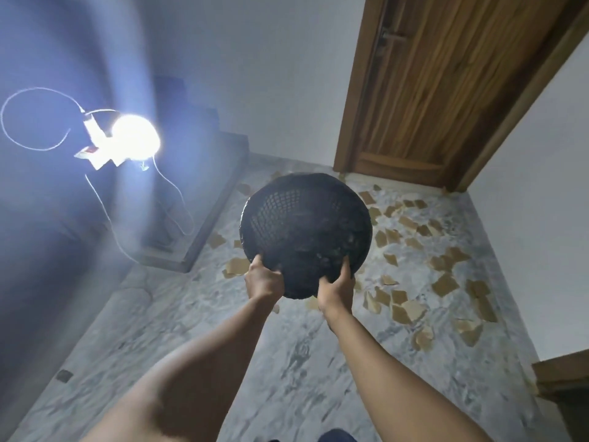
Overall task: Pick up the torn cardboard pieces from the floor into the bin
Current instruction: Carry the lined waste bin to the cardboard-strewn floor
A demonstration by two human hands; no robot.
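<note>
Between left hand (264, 280) and right hand (336, 290), both tight on its rim: black bin (306, 231).

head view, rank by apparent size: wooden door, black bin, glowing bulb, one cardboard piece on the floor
largest first:
wooden door
black bin (held nearer the camera, so inflated)
glowing bulb (glare swells it)
cardboard piece

Floor (287, 362): grey-white marbled stone, slight sheen. Walls (271, 74): plain white. Wooden door (446, 90) at back right, with brown vertical grain and a metal handle (393, 36) near its upper left, set in a wooden frame (347, 122). Dark steps (204, 193) rise left of centre. Bright lamp (135, 138) at far left. Its glare washes out the surroundings, and a thin white cable (32, 97) loops from it. More wooden trim (561, 374) at the lower right edge.
</note>
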